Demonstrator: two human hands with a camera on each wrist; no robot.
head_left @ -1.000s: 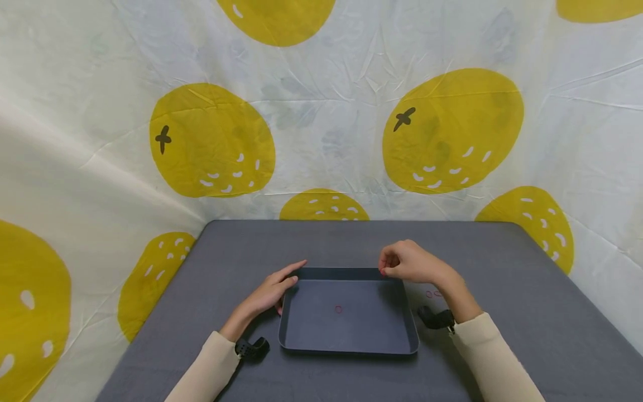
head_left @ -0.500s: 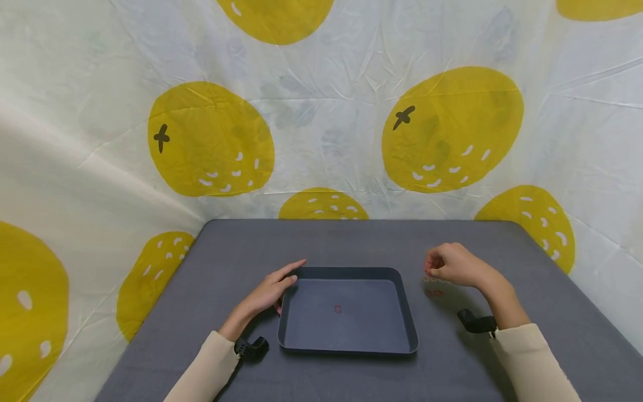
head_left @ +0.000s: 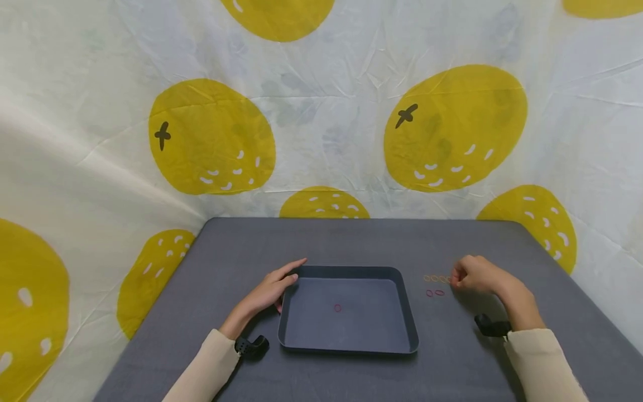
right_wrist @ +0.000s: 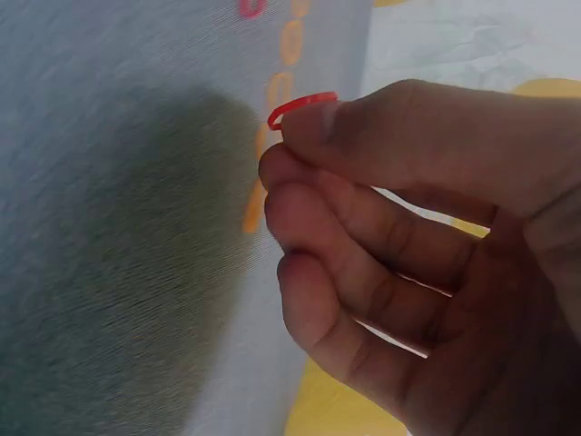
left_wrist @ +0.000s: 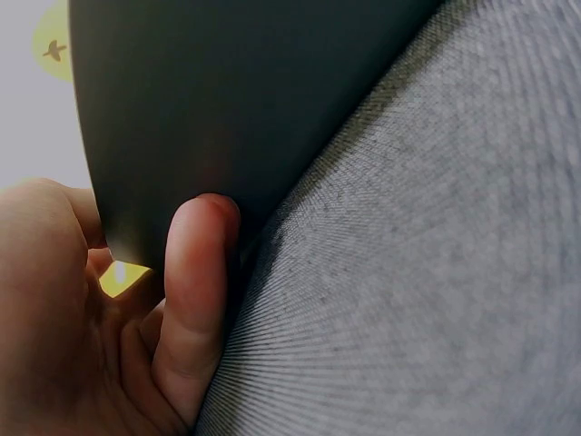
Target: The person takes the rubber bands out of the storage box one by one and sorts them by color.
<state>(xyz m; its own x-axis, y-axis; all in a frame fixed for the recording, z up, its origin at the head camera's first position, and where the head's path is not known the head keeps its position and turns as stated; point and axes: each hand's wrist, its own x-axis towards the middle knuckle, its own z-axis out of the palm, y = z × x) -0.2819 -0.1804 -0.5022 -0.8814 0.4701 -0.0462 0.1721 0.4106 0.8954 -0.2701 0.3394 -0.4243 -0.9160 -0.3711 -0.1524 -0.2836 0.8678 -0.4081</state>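
My right hand (head_left: pixel 477 274) pinches a small red rubber band (right_wrist: pixel 302 108) between thumb and index finger, with the other fingers curled in the right wrist view. It is just right of a row of several orange rubber bands (head_left: pixel 434 278) on the table. Two more red rubber bands (head_left: pixel 434 293) lie in front of that row. My left hand (head_left: pixel 268 290) holds the back left of a dark baking tray (head_left: pixel 409 318), thumb at the rim. In the left wrist view a fingertip (left_wrist: pixel 207 213) presses the tray's outer wall. One red rubber band (head_left: pixel 337 307) lies inside the tray.
The grey cloth-covered table (head_left: pixel 351 379) extends around the tray. A white curtain (head_left: pixel 326 134) with yellow fruit prints hangs behind the table and along its sides.
My right hand has moved right, from above the tray's back right corner to the right end of the orange row, and lower. The left hand and tray stay put.
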